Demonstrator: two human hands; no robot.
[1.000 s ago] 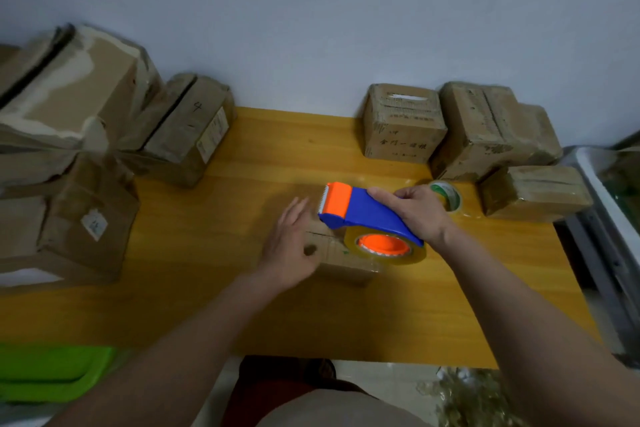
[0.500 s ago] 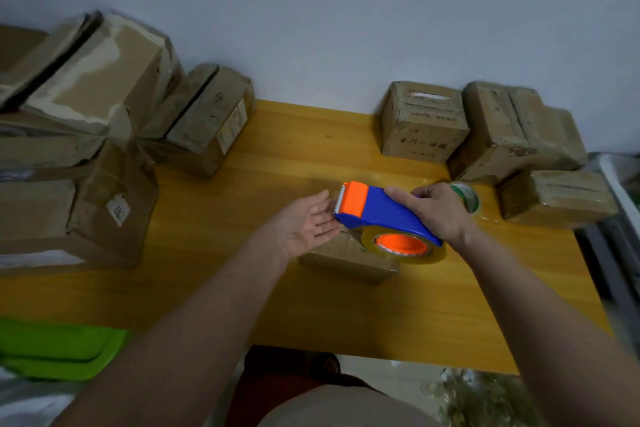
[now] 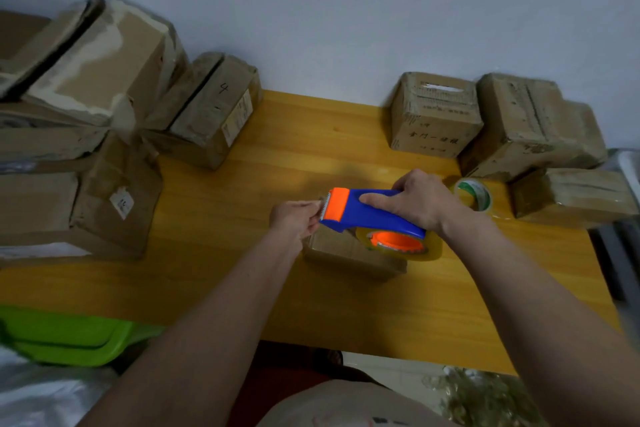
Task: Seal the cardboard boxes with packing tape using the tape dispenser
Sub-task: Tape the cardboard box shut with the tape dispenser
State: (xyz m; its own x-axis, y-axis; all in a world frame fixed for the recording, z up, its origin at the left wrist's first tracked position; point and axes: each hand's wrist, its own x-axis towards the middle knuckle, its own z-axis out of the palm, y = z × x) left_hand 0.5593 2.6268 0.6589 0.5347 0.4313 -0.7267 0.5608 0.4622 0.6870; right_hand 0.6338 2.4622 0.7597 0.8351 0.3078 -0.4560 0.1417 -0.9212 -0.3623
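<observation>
A blue and orange tape dispenser [image 3: 372, 213], loaded with a clear tape roll [image 3: 401, 244], is held tilted just above a small brown cardboard box [image 3: 346, 255].

Bare table [image 3: 221, 218] lies open left of the small box [image 3: 349, 253]; stacked cartons [image 3: 104, 121] close its far left, more cartons [image 3: 502, 128] (and a spare tape roll [image 3: 475, 196]) crowd behind-right.
</observation>
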